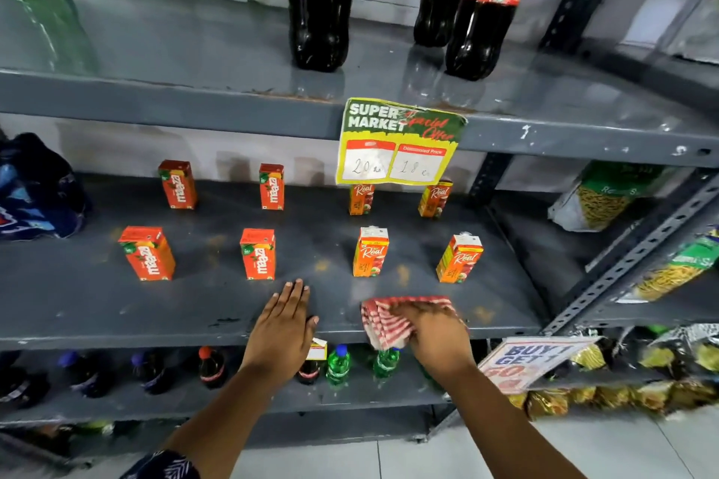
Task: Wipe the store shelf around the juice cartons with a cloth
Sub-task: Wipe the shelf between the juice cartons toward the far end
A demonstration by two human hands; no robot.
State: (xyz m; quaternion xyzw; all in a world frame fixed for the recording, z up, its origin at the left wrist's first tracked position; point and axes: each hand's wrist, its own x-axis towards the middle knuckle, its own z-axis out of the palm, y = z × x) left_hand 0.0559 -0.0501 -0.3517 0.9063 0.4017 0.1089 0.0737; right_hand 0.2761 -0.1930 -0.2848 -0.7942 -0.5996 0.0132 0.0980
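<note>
A red-and-white striped cloth (393, 321), soft and limp, is bunched in the right hand (435, 334) at lower centre-right, on the shelf (97, 307) edge. The left hand (284, 327) is laid flat and open beside it. The light juice cartons (369, 253) are easily toppled.

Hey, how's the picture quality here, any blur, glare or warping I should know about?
Head view: the right hand and cloth are motion-blurred, while the left hand and the cartons stay sharp; the wide lens bows the shelf edges and uprights; soft glare and bottle reflections sit on the upper shelf; lower right corner is smeared.
</note>
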